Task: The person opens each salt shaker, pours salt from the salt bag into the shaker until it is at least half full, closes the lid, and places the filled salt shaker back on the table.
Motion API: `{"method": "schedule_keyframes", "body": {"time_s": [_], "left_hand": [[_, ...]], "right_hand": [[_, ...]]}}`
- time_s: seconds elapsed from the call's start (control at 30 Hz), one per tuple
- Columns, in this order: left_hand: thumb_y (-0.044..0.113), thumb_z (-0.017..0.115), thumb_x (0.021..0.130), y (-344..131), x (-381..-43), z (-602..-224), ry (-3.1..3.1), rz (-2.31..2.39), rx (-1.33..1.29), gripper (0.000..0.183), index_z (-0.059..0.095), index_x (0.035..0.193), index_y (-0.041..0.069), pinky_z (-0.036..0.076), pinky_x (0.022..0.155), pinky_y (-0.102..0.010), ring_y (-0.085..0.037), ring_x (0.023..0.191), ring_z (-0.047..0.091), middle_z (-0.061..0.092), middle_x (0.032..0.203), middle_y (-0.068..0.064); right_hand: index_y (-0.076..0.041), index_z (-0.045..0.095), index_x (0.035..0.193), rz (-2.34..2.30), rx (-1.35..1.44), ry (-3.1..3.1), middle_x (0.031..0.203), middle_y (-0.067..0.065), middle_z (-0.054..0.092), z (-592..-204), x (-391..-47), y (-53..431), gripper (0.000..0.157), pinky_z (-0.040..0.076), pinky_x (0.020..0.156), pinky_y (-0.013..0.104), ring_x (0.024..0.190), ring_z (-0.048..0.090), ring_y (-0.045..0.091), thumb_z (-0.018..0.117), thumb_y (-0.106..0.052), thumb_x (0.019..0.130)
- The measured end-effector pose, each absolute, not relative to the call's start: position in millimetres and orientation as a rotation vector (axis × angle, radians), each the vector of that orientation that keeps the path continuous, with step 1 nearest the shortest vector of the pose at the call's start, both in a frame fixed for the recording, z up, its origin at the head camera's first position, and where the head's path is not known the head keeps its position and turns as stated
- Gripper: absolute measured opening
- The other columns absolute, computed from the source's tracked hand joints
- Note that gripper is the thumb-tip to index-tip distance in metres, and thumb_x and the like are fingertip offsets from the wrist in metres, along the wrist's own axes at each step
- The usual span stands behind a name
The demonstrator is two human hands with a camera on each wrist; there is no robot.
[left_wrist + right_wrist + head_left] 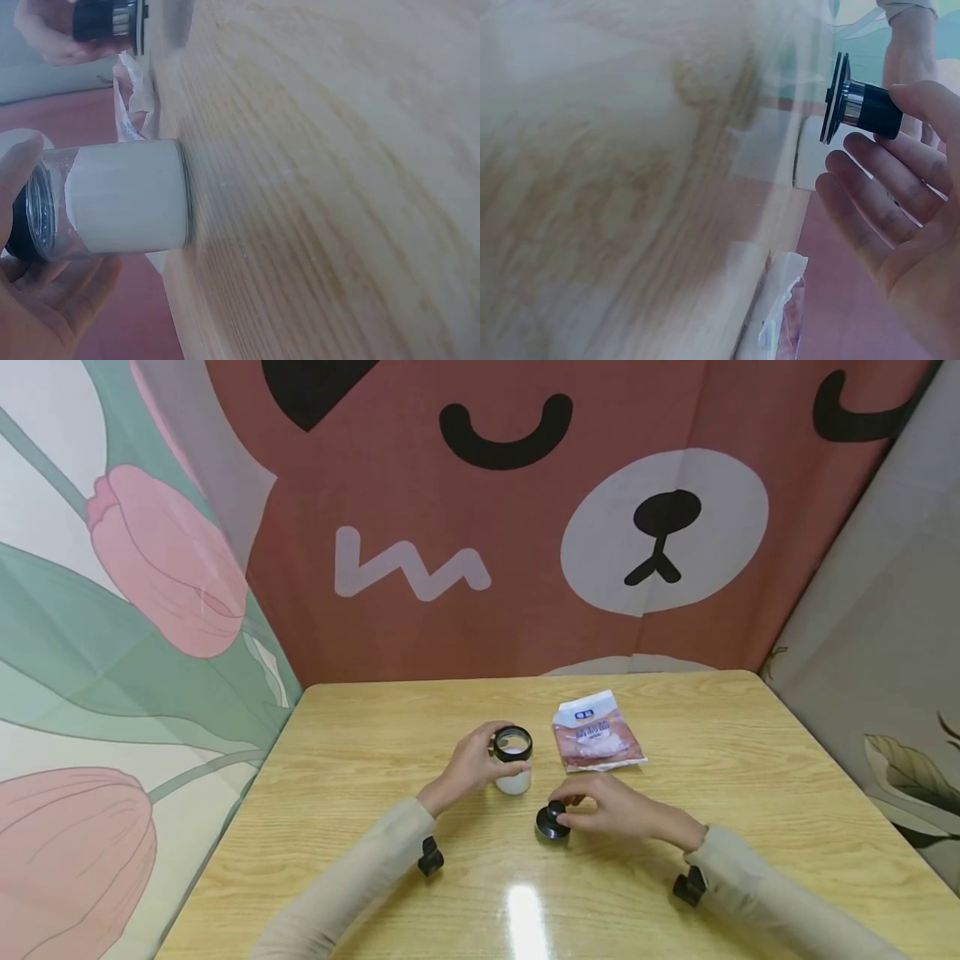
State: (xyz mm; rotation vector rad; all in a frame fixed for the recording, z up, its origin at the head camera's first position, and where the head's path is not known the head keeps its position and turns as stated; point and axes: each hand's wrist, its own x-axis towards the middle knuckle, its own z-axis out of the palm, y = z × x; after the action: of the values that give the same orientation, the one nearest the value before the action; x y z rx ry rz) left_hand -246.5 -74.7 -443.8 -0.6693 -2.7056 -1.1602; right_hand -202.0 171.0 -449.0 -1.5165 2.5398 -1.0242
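My left hand (474,762) grips a clear glass jar (513,783) around its upper part, just under the black collar at its open mouth. White contents fill much of the jar, which stands upright with its base at the table in the left wrist view. To the right and nearer me, my right hand (611,806) pinches the black knob of a round lid (842,101) between thumb and forefinger. The lid's disc faces down, close over the table, and the other fingers spread beside it. A pink-and-white packet (598,735) lies behind my right hand.
The wooden table (360,727) ends at a reddish cloth backdrop (420,643) with a cartoon face. Printed cloths hang along the left and right sides. Each sleeve has a small black wrist camera (430,857) strapped to it.
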Motion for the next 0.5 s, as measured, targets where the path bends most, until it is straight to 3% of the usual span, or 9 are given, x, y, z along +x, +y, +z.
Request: {"method": "schedule_keyframes", "body": {"time_s": [0.5], "left_hand": [[0.048,0.074,0.063,-74.5,-245.4,-444.0,-2.731,-1.145,-0.641,0.072,0.048,0.123,0.018,0.045,0.078,-0.028,-0.011,0.099,0.051,0.053,0.115,0.005]], "right_hand": [[-0.015,0.061,0.109,-1.161,-1.433,2.514,0.099,-0.007,0.061,-443.4,-206.6,171.4,0.027,0.051,0.070,0.030,0.086,0.058,0.006,0.062,-0.024,0.084]]}}
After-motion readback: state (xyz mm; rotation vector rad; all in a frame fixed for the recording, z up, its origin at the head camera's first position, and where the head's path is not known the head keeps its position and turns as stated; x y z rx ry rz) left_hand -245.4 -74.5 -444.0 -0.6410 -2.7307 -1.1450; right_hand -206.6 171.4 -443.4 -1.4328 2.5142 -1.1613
